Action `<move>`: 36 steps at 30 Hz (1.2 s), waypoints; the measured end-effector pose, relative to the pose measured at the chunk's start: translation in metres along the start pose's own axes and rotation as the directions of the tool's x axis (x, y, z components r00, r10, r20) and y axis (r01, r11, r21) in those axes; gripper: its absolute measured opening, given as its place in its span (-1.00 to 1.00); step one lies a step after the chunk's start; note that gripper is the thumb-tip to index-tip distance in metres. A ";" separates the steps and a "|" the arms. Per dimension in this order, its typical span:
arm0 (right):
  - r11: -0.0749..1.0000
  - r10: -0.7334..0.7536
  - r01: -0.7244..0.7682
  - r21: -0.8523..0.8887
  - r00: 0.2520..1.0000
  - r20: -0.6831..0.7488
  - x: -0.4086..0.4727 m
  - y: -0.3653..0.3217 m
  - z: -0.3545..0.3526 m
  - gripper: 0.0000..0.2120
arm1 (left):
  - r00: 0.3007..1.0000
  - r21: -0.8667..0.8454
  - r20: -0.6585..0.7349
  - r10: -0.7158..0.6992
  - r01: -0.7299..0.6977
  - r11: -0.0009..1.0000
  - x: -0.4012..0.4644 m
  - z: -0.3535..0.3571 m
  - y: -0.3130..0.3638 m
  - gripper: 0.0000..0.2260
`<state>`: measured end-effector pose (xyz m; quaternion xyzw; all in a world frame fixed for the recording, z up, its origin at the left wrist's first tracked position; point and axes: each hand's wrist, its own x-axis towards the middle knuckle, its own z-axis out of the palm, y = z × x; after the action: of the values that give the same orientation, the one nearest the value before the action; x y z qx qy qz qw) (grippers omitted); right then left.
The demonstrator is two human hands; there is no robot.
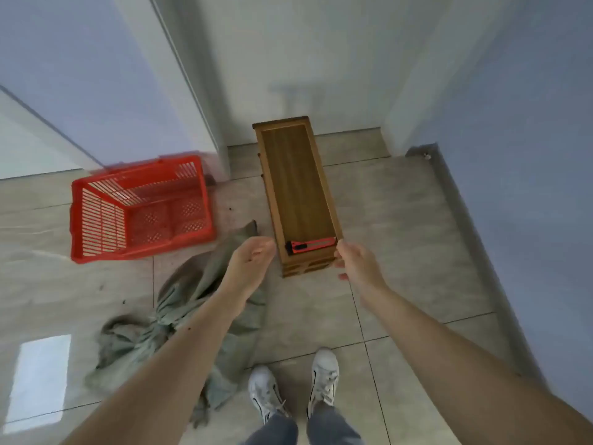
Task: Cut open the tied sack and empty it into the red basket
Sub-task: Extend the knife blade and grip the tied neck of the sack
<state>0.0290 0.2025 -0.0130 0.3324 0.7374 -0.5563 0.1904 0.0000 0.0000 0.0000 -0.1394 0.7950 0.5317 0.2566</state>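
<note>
A grey-green sack (179, 303), gathered and tied at its neck, lies on the tiled floor at lower left, partly under my left forearm. The red basket (96, 220) stands beyond it, with nothing inside. A red utility knife (313, 245) rests on the near end of a narrow wooden stand (296, 175). My left hand (252, 261) hovers just left of the stand's near corner, fingers loosely curled, holding nothing. My right hand (353, 261) is at the stand's right near corner, next to the knife's tip, fingers apart and holding nothing.
Blue-white walls close in at right and behind the stand, and a white door frame (192, 91) rises behind the basket. My two white shoes (295, 387) stand on the tiles below the hands. A bright window reflection lies on the floor at far left.
</note>
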 end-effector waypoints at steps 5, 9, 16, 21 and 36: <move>0.965 0.199 -0.200 0.168 0.980 0.024 0.072 0.037 0.032 -0.57 | 0.994 0.074 0.082 -0.076 0.070 0.995 0.056 0.041 -0.029 -0.65; 0.898 0.302 -0.306 0.316 0.951 0.063 0.130 0.062 0.062 -0.53 | 0.991 0.170 0.116 -0.061 0.041 0.985 0.109 0.068 -0.056 -0.78; 0.855 0.356 -0.330 0.400 0.934 0.011 0.186 0.089 0.082 -0.72 | 0.988 0.313 0.154 0.001 -0.050 0.948 0.179 0.104 -0.086 -0.62; 0.810 0.395 -0.347 0.473 0.919 -0.003 0.191 0.089 0.087 -0.71 | 0.989 0.381 0.111 -0.101 0.051 0.923 0.201 0.113 -0.107 -0.72; 0.884 0.202 -0.234 0.404 0.972 0.122 0.180 0.091 0.092 -0.74 | 0.977 -0.207 0.158 -0.143 0.174 0.963 0.176 0.100 -0.116 -0.77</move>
<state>-0.0427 0.1806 -0.2218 0.4245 0.5524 -0.6876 0.2047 -0.0624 0.0554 -0.2174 -0.1920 0.6974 0.6025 0.3373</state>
